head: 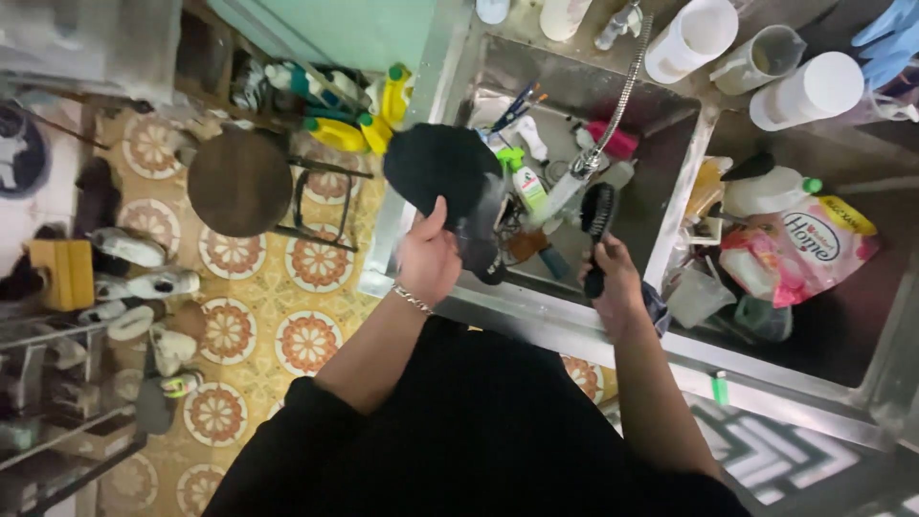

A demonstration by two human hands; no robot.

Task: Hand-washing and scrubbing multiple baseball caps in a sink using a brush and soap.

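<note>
My left hand (428, 257) grips a black cap (450, 182) by its brim and holds it over the left edge of a steel sink (670, 206). A bracelet sits on that wrist. My right hand (613, 282) is closed on the handle of a black scrub brush (596, 215), held upright over the sink to the right of the cap. Brush and cap are apart. A flexible metal tap hose (622, 101) hangs down into the sink between them.
Spray bottles and clutter lie in the sink. To the right stand a pink detergent pouch (809, 251), a white jug (766, 191) and white cups (691, 38). On the patterned floor to the left are a round stool (239, 182), yellow bottles (340, 134) and several shoes (144, 278).
</note>
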